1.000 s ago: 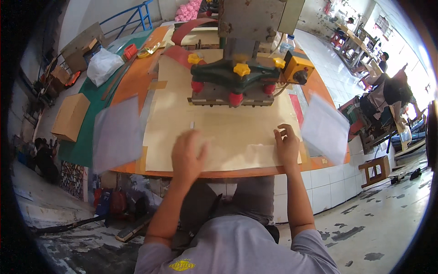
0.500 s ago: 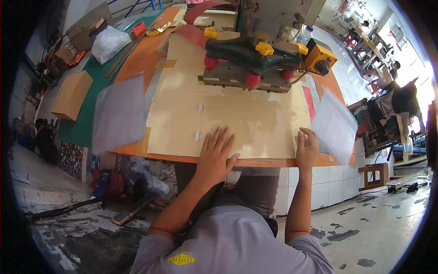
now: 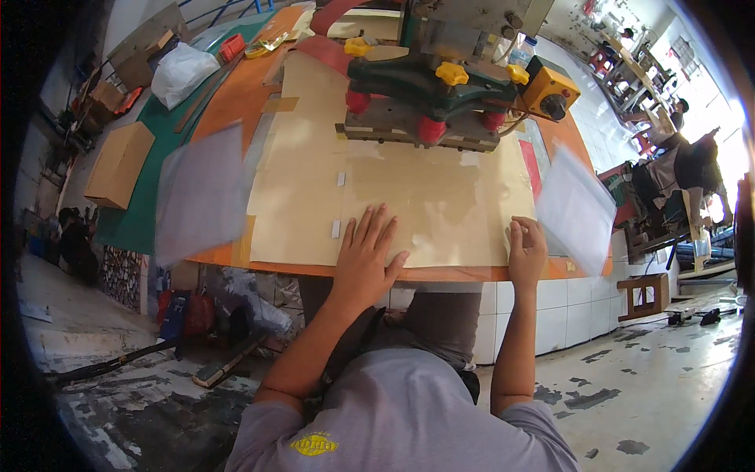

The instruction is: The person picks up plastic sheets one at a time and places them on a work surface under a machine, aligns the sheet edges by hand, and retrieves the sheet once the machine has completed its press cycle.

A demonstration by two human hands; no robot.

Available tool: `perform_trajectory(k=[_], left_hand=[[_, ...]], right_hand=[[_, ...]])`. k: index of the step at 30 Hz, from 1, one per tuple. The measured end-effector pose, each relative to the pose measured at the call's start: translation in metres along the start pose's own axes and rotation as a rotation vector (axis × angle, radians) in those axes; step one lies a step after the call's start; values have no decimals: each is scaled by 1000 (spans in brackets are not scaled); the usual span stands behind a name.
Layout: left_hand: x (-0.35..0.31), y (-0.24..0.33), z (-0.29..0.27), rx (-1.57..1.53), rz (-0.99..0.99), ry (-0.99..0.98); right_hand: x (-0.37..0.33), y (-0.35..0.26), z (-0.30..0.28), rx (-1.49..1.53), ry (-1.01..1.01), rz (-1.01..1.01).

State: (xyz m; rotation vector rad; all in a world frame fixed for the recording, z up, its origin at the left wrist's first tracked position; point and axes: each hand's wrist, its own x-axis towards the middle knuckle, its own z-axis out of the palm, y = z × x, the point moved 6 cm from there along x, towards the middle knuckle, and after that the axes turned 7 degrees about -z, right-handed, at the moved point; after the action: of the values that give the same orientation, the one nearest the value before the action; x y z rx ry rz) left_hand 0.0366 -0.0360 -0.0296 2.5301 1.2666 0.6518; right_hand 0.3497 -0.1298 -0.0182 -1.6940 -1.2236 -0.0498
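An orange tabletop [image 3: 230, 106] carries a large beige sheet [image 3: 299, 165], with pieces of tan tape [image 3: 281, 105] along its left side. Two small white strips [image 3: 340, 179] lie on the sheet. Translucent plastic [image 3: 200, 197] lies to its left, reaching over the adjoining green surface [image 3: 122, 232], where a cardboard box [image 3: 118, 167] and a white plastic bag [image 3: 181, 76] rest.

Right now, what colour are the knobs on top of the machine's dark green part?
The knobs are yellow, best seen in the head view.
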Motion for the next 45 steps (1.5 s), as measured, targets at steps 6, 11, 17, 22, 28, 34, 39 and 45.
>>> perform_trajectory(k=[6,11,17,22,28,34,39,45], left_hand=[[-1,-1,1,0,1,9],[0,-2,1,15,1,12],[1,-1,-1,16,-5,7],[1,-2,-1,16,-6,11],[3,0,-3,2,-11,4],[-1,1,-4,11,-7,19],[-17,-5,-22,-91,28,80],[-65,-71,-60,-118,10,455]], right_hand=[[-1,3,2,-36,14,-23],[-1,-1,3,-67,8,-29],[-1,-1,2,-62,-2,-18],[0,-4,2,-71,-13,-19],[2,-6,1,-85,1,-48],[3,-15,0,-102,-4,-50],[-1,-22,0,-148,-17,-105],[-24,-38,0,-274,-31,-278]])
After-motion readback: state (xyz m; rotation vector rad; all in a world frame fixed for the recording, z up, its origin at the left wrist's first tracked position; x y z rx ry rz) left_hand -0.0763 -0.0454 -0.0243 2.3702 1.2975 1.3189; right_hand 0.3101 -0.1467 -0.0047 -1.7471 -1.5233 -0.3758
